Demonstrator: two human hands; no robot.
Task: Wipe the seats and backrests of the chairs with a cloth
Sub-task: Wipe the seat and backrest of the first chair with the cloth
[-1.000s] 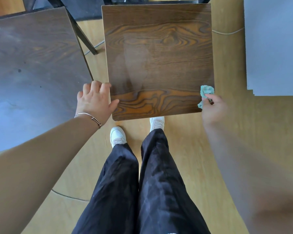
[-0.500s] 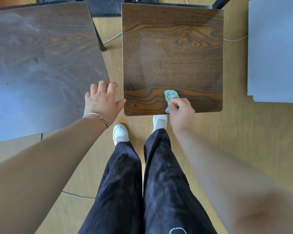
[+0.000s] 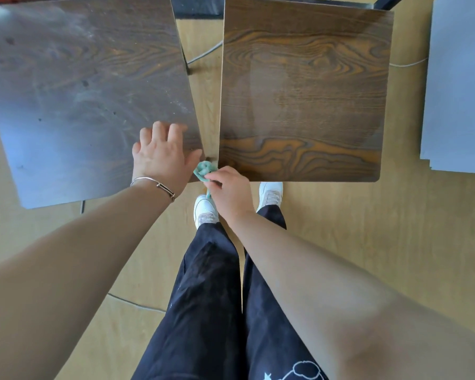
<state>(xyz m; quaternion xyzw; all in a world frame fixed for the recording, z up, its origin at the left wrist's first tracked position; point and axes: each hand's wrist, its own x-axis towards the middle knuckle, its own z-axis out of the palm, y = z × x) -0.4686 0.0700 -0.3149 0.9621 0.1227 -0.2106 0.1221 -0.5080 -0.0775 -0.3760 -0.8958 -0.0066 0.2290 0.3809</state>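
While the dusty, smeared left seat (image 3: 80,91) is waiting at the far left, the left hand (image 3: 162,156) is now resting on its near right corner, fingers lying loosely spread over the wood and clutching nothing. A second ago it was bracing the near left corner of the other chair. Just right of its thumb, the green cloth (image 3: 204,170) is hanging bunched in the gap between the two seats, seemingly off both surfaces. The right hand (image 3: 228,190) is pinching it between thumb and curled fingers. That cloth has been travelling leftward along the near edge of the right seat (image 3: 302,91), from its right corner to just past its left one, so the sweep across that front strip is looking finished. The right seat is showing clean grain under the glare. With both hands shifting over, the person is probably turning to the grimy left seat next. No backrest is showing, so I cannot tell whether those are wiped. A pale grey panel (image 3: 461,91) is lying at the far right
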